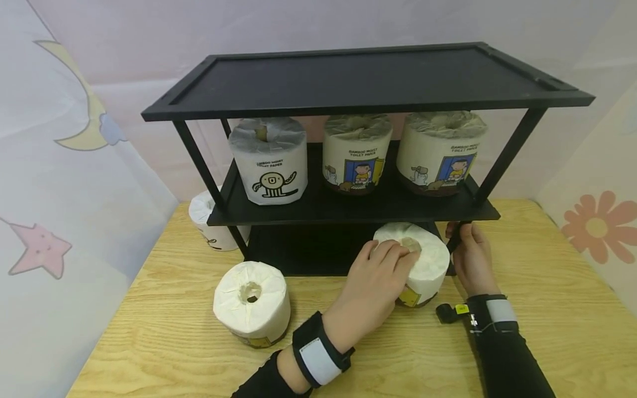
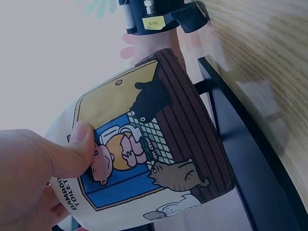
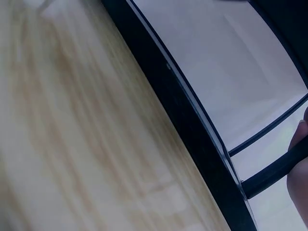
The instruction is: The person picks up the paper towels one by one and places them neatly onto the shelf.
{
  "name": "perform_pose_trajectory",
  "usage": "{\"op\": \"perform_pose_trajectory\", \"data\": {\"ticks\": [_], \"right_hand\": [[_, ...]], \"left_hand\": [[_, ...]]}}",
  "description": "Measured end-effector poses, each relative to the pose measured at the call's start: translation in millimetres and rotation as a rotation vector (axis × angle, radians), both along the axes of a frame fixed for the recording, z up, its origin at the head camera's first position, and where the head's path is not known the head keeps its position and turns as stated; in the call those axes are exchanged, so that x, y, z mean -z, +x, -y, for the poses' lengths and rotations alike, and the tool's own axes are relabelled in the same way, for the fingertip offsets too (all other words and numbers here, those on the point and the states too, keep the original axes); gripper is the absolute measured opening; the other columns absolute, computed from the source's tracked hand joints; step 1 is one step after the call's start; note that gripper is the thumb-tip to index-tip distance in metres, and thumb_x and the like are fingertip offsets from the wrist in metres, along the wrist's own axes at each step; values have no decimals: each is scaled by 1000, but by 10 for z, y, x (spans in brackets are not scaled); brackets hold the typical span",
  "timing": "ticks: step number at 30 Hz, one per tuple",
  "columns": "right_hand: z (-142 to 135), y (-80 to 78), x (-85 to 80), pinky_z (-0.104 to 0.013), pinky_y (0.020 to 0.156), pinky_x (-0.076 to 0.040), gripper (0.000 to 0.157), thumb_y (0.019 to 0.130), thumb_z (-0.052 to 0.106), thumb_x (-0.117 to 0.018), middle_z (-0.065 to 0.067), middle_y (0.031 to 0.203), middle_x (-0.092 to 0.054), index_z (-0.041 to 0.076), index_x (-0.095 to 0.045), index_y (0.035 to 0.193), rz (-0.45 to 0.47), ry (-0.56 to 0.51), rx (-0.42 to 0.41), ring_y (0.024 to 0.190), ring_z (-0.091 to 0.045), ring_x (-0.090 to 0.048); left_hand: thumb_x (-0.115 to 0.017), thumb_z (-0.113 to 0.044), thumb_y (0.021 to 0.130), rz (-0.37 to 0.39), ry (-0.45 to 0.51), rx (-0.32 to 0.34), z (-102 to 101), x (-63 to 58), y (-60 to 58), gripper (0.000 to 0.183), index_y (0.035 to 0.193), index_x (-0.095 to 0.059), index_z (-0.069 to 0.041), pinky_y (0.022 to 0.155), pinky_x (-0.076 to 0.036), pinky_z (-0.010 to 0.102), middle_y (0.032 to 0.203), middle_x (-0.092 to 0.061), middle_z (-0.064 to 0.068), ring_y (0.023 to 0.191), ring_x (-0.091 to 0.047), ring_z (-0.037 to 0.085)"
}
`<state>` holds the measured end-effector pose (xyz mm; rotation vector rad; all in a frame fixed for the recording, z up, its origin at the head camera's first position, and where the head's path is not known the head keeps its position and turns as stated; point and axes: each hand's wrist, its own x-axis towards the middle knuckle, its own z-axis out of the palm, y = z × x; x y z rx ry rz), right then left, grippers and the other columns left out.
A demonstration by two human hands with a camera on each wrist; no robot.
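My left hand (image 1: 379, 272) grips a wrapped toilet paper roll (image 1: 432, 257), fingers over its top near the core hole and thumb on the printed side. In the left wrist view, that roll (image 2: 144, 144) shows a cartoon picture and a dark brown base band; the black shelf's lower edge lies close to it. The roll is at the front right of the bottom tier in the head view. My right hand (image 1: 474, 260) holds the rack's front right post (image 1: 455, 239) below the middle tier. The right wrist view shows its fingers (image 3: 299, 185) around the post (image 3: 274, 173).
Three rolls, left (image 1: 273, 166), middle (image 1: 355, 157) and right (image 1: 440, 157), stand on the middle tier (image 1: 348, 213) under the black top (image 1: 348, 80). Another roll (image 1: 254, 304) stands on the wooden table (image 1: 159, 331) in front. One more (image 1: 216, 235) sits behind the left post.
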<state>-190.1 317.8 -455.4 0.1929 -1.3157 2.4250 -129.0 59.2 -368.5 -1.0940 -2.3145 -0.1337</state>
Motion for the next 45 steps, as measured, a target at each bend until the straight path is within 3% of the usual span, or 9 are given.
{"op": "perform_pose_trajectory", "data": {"ticks": [3,6,10,14,23,27,36,45], "right_hand": [[6,-2,-2,-23,85,-41,23,100,18,-48,-7,99,-57,4,-65,104,-3,3,4,93,-19,-46],[18,-11,-3,-23,84,-41,23,100,17,-47,-8,97,-58,3,-65,102,-17,-7,9,92,-19,-48],[43,-23,6,-24,84,-41,24,100,15,-47,-9,96,-60,0,-66,101,-43,-32,7,90,-19,-51],[64,-19,26,-25,83,-41,24,100,15,-48,-9,94,-61,-1,-66,99,-45,-44,1,89,-18,-52],[57,-7,44,-25,84,-40,23,98,16,-51,-9,95,-61,-1,-66,98,-53,-50,19,89,-19,-51],[48,-12,47,-25,84,-40,23,99,15,-50,-9,95,-61,-1,-66,99,-57,-57,15,90,-19,-50],[34,-28,16,-24,83,-40,22,100,15,-49,-9,96,-58,0,-65,101,-44,-57,14,91,-19,-49],[33,-19,17,-24,83,-41,25,99,17,-49,-9,96,-59,0,-67,101,-30,-46,23,92,-20,-50]], "left_hand": [[-73,-18,88,-24,-1,-7,-43,17,-47,40,127,-63,-19,103,-40,36,118,-62,-3,117,-52,17],[-79,-27,84,-45,-16,-28,-80,36,-96,44,126,-64,-19,100,-42,35,116,-63,-4,114,-54,16],[-82,-40,80,4,-32,-79,-105,49,-155,53,127,-64,-21,98,-44,34,118,-63,-5,115,-54,15],[-80,-43,80,70,-25,-110,-113,78,-209,57,129,-63,-20,96,-46,35,119,-64,-5,116,-54,15],[-81,-42,81,126,-42,-102,-242,194,-346,57,130,-62,-21,96,-46,36,120,-64,-5,116,-54,15],[-81,-42,80,158,-43,-96,-298,190,-361,56,130,-62,-23,100,-45,37,123,-63,-7,117,-54,14],[-80,-49,77,140,-3,-82,-357,195,-427,62,130,-63,-23,95,-47,33,125,-63,-7,115,-56,12],[-77,-44,85,174,-17,-98,-410,203,-444,58,136,-60,-25,104,-43,32,136,-58,-10,123,-53,11]]}}
